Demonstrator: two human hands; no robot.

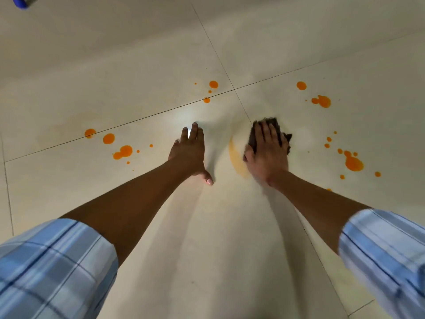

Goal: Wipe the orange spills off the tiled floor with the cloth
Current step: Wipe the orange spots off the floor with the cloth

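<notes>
While the left hand point(189, 155) lies palm-down on the tiled floor point(207, 238), the right hand point(266, 155) presses the cloth point(253, 139) flat against the tile.

Left arm: extended forward, forearm bare below a blue checked sleeve point(53, 268). Fingers straight and close together, pointing away from the body; thumb splayed out toward the right. This hand holds nothing.

Right arm: extended forward, roughly parallel to the left, with a matching right sleeve point(386, 249) blurred at the frame edge. Fingers straight and slightly spread, laid across the top of the dark cloth. No finger curls round the cloth; it is held down by flat pressure only. Cloth edges show beyond the fingertips and on both sides of the hand.

Cloth position: just right of the tile joint crossing, between the two hands and the far spots.

Orange smear point(236, 160): a curved streak touching the left side of the right hand.

Unwiped spills: left cluster point(125, 151), far cluster point(213, 84), upper-right cluster point(323, 101), right cluster point(354, 163).
</notes>
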